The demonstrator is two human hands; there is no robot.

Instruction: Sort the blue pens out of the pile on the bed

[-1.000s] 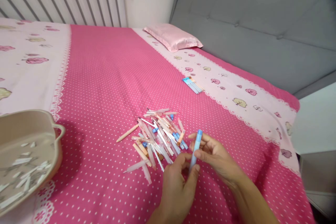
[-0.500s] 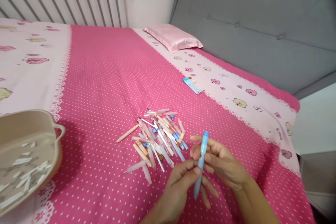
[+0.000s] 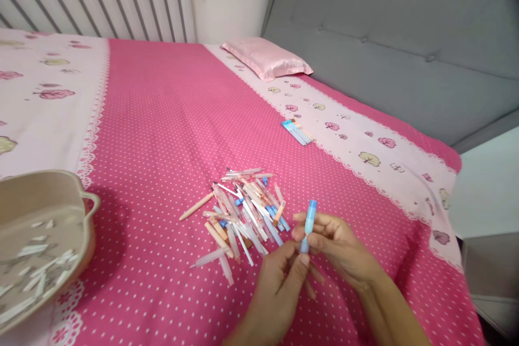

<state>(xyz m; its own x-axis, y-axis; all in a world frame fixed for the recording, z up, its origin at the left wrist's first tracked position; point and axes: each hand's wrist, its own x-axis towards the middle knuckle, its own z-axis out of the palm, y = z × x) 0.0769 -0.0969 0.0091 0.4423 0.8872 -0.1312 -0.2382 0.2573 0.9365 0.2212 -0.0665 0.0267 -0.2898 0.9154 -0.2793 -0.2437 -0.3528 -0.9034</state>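
A light blue pen [image 3: 308,220] stands nearly upright between both hands, just right of a loose pile of pen parts [image 3: 243,211] on the pink dotted bedsheet [image 3: 170,119]. My right hand [image 3: 338,246] grips its upper barrel with fingers and thumb. My left hand [image 3: 279,286] pinches its lower end from below. The pile holds several clear tubes, peach barrels and blue caps.
A beige tub [image 3: 40,238] with white bits inside sits at the left edge. A neat row of finished blue and peach pens [image 3: 297,131] lies farther back on the floral border. A pink pillow [image 3: 266,57] and grey headboard [image 3: 385,48] are beyond.
The pen has risen back up and slid a little left. My left hand has moved from the pen's middle to its lower end, and less of the barrel shows below the fingers.
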